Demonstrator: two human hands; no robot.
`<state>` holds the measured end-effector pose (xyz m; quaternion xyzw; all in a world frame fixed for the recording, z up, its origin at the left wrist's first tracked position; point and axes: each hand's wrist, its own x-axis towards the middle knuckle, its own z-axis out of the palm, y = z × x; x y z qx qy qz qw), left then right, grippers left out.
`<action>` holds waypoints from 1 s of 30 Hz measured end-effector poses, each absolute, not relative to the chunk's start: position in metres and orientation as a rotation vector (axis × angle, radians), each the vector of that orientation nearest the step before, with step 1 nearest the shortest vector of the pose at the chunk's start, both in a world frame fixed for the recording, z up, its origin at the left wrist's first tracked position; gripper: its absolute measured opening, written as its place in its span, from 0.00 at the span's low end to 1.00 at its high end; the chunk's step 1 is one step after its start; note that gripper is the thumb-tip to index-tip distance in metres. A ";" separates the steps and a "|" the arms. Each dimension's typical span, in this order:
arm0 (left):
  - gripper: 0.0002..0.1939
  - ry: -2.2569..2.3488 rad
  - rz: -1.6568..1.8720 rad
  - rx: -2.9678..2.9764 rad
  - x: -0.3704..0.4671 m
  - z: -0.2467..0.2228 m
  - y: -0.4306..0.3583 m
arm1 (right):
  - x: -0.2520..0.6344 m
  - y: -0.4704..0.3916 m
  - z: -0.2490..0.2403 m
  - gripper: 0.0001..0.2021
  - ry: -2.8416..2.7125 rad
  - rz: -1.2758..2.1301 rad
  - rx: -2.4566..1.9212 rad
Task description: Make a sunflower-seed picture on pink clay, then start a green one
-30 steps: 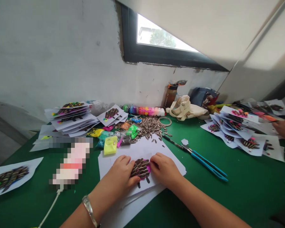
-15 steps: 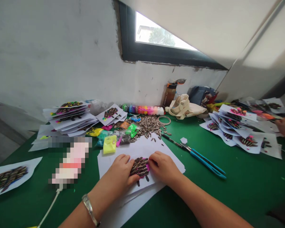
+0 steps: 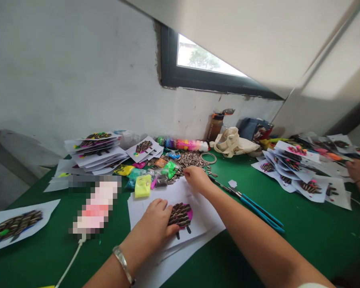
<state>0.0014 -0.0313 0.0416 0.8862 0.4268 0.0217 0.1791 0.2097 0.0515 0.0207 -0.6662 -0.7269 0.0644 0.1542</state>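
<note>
One left hand [image 3: 157, 218] and one right hand [image 3: 198, 179] are working, making two, while one co-worker's hand [image 3: 359, 170] is showing. One seed picture [image 3: 181, 214] is lying by the left hand. At least two paper stacks [image 3: 100, 157] are standing. One bottle [image 3: 216, 127] is standing, and two bags [image 3: 230, 143] are sitting. One ring [image 3: 209, 163], one bracelet [image 3: 123, 263], one scrap [image 3: 232, 184] and one cable [image 3: 69, 263] are showing. At least seven packets [image 3: 143, 187] are overlapping, hiding any exact total. Seeds [image 3: 192, 159] are lying beyond count.
</note>
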 end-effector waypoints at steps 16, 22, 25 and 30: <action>0.19 1.235 0.140 2.514 0.003 0.037 -0.033 | 0.220 0.008 0.021 0.15 -2.094 0.200 -1.873; 0.19 1.232 0.117 2.533 0.006 0.040 -0.033 | 0.224 -0.055 0.004 0.08 -1.682 0.667 -1.555; 0.19 1.227 0.092 2.549 0.006 0.040 -0.032 | 0.220 -0.060 0.000 0.06 -1.706 0.676 -1.492; 0.21 1.227 0.116 2.561 0.005 0.036 -0.031 | 0.215 -0.057 0.005 0.08 -1.800 0.654 -1.509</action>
